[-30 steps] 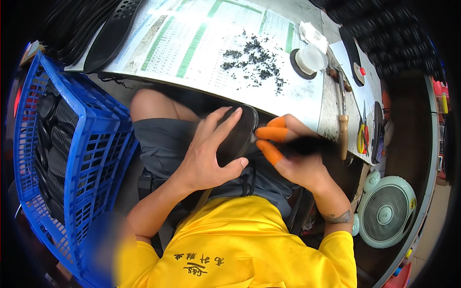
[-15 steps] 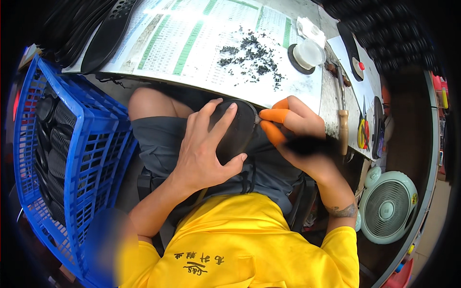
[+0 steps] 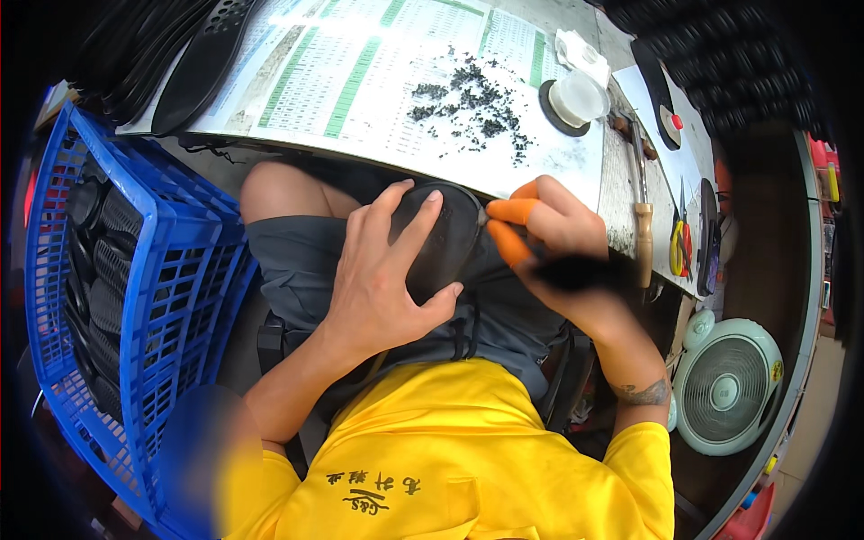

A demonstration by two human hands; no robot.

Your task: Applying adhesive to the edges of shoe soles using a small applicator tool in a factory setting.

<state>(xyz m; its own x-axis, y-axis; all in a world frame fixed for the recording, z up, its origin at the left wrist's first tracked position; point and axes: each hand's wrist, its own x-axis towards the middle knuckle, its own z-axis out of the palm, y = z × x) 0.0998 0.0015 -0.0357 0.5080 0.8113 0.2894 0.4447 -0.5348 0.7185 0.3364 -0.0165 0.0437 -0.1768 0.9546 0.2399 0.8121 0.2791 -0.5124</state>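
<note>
A black shoe sole (image 3: 454, 236) rests on my lap just under the table's edge. My left hand (image 3: 382, 270) spans it, fingers spread over the top and thumb along the near side, holding it in place. Orange finger covers sit on the thumb and forefinger of my right hand (image 3: 562, 234). Those two fingertips are pinched together against the sole's right rim. Something small and greyish shows at their tips, too little of it visible to name. Part of the right hand and wrist is covered by a dark blur.
Black trimmings (image 3: 477, 103) lie scattered on printed sheets on the table (image 3: 297, 99). Nearby are a clear round container (image 3: 576, 99), a wooden-handled tool (image 3: 643, 229) and yellow-and-red scissors (image 3: 679, 247). A blue crate (image 3: 148, 216) of soles stands left; a pale green fan (image 3: 724, 391) stands right.
Very little differs. My right fingertips have shifted slightly along the sole's rim, and my left hand stays on the sole.
</note>
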